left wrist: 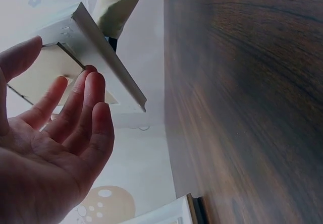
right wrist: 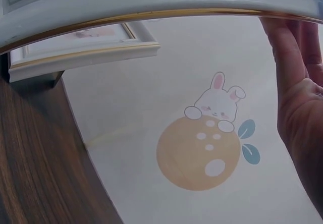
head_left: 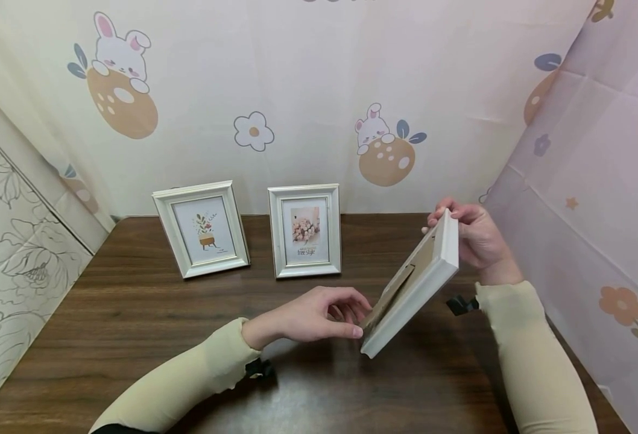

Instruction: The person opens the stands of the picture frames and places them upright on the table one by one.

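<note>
A white picture frame (head_left: 413,295) is held tilted above the right part of the table, its brown back towards my left side. My right hand (head_left: 480,238) grips its upper edge, fingers on the far side. My left hand (head_left: 319,314) is at the lower edge, palm up with fingers loosely bent. Its thumb and fingertips reach the stand flap (head_left: 389,298) on the back, without a clear pinch. In the left wrist view the flap (left wrist: 58,65) lies beyond the spread fingers. The frame's front molding (right wrist: 161,2) crosses the top of the right wrist view; its picture is hidden.
Two white picture frames stand at the back of the dark wooden table (head_left: 134,337): one with a potted plant picture (head_left: 205,232), one with a flower picture (head_left: 305,232). A bunny-print curtain (head_left: 297,72) hangs behind and along the right. A line-drawn floral panel (head_left: 9,241) borders the left.
</note>
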Available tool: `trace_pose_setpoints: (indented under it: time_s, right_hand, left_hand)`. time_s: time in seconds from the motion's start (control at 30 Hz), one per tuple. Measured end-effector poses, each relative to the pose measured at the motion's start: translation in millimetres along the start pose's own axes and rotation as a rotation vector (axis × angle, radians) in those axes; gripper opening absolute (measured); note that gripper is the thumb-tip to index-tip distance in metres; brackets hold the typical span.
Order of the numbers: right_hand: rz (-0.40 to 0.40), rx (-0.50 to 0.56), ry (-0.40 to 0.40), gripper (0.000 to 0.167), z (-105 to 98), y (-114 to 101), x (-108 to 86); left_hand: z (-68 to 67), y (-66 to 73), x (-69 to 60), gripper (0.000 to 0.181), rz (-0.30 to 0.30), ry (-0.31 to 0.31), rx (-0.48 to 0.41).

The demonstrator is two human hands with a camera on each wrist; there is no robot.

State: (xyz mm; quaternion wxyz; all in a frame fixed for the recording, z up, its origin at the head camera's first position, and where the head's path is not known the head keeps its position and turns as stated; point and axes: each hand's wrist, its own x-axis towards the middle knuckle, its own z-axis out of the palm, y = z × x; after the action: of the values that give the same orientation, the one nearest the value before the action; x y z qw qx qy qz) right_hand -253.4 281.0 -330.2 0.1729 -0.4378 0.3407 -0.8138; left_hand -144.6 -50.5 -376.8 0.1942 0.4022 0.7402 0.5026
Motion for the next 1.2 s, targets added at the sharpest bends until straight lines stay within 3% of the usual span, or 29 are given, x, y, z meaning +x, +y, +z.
trace_pose_setpoints:
  time_s: [0.57, 1.2]
  right_hand:
    - [0.029, 0.002, -0.002, 0.027, -1.1, -0.7, -5.1]
    - [0.023, -0.045, -0.123, 0.027, -6.7, 2.3, -8.9]
  left_hand:
    - [-12.8, -0.5, -10.6, 0.034, 0.027, 0.035, 0.072]
    - [-21.8, -4.8, -12.4, 0.031, 0.028, 0.04, 0.071]
